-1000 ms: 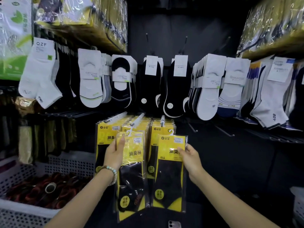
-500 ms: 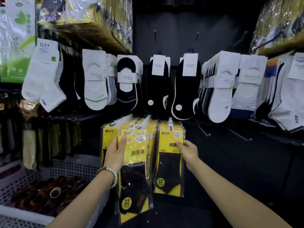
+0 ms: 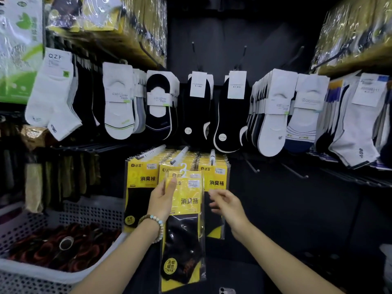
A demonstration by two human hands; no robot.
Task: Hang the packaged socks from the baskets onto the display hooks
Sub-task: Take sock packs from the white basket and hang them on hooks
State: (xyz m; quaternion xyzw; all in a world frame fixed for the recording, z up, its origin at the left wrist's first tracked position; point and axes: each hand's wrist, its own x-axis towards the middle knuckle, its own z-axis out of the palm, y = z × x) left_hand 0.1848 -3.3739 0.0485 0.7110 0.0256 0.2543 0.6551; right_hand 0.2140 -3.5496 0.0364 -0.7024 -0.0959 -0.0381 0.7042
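My left hand point(image 3: 162, 198) pinches the top left edge of a stack of yellow-and-black packaged socks point(image 3: 184, 230), whose white hanger hook point(image 3: 183, 169) sits just below the middle display hook point(image 3: 180, 155). My right hand point(image 3: 226, 205) hovers empty, fingers loosely spread, in front of the right hanging pack point(image 3: 216, 179), which hangs on the right display hook point(image 3: 212, 154). Another yellow pack point(image 3: 140, 181) hangs on the left hook point(image 3: 151, 151).
A white perforated basket point(image 3: 31, 274) with dark red-black items stands at the lower left. Rows of white and black socks hang above. Bare black hooks point(image 3: 252, 166) jut out to the right of the yellow packs. A phone's edge point(image 3: 227, 291) shows at the bottom.
My right hand hung its pack on the right hook, let go and drew back, now empty. My left hand kept its stack near the middle hook.
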